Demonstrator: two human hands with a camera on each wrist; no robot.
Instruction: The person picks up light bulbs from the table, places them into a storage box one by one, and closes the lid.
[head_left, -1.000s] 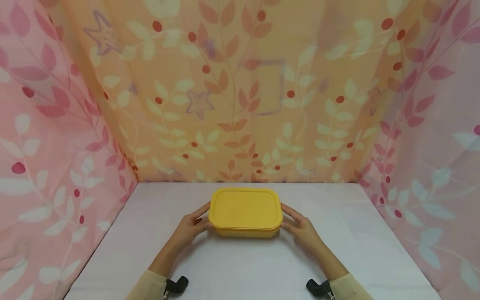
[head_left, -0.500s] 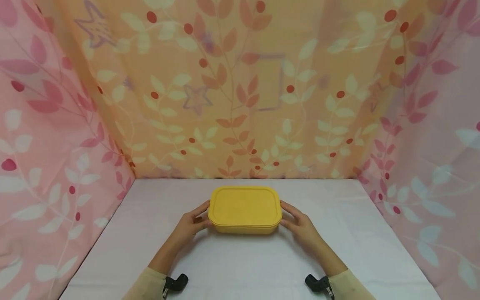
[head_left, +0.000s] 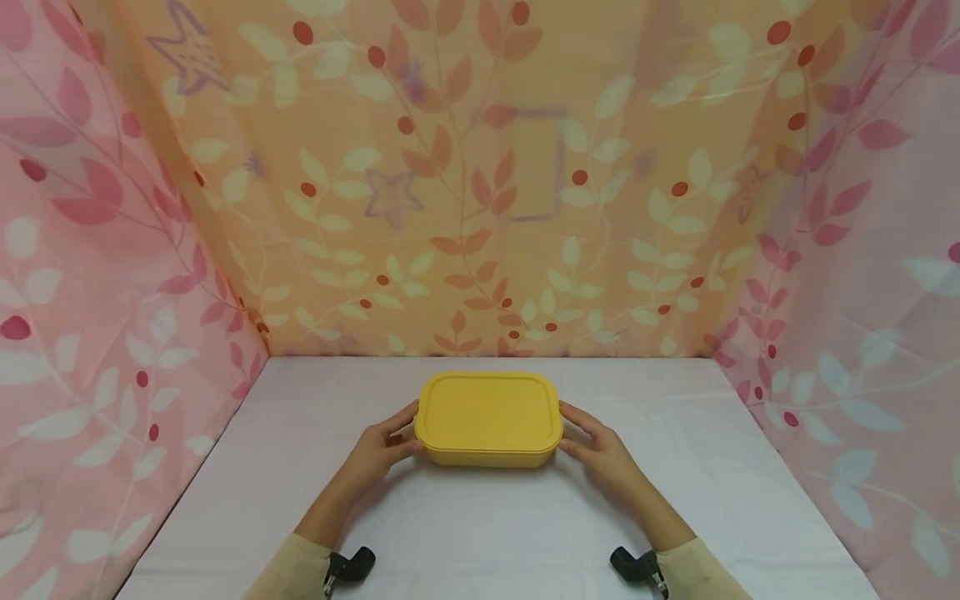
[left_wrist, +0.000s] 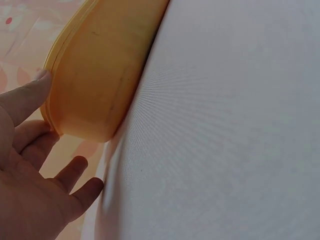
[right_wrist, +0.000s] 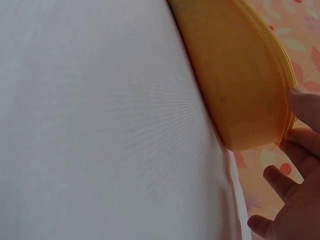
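Observation:
A yellow plastic food container with a rounded, flat lid sits on the white-covered table in the head view. My left hand holds its left end, thumb toward the front and fingers farther back. At the opposite end, my right hand grips it in the same way. The left wrist view shows the thumb and bent fingers at the lid's rim, with two lower fingers off the wall. In the right wrist view, the other thumb presses the rim too.
White cloth covers the table. Behind it hangs an orange leaf-patterned curtain, with pink patterned cloth along the sides. A black wrist device is strapped at the left sleeve and a similar black device at the right.
The head view has shifted slightly, so the scene appears a little higher in the picture. Both hands keep their hold on the food container, with little visible movement.

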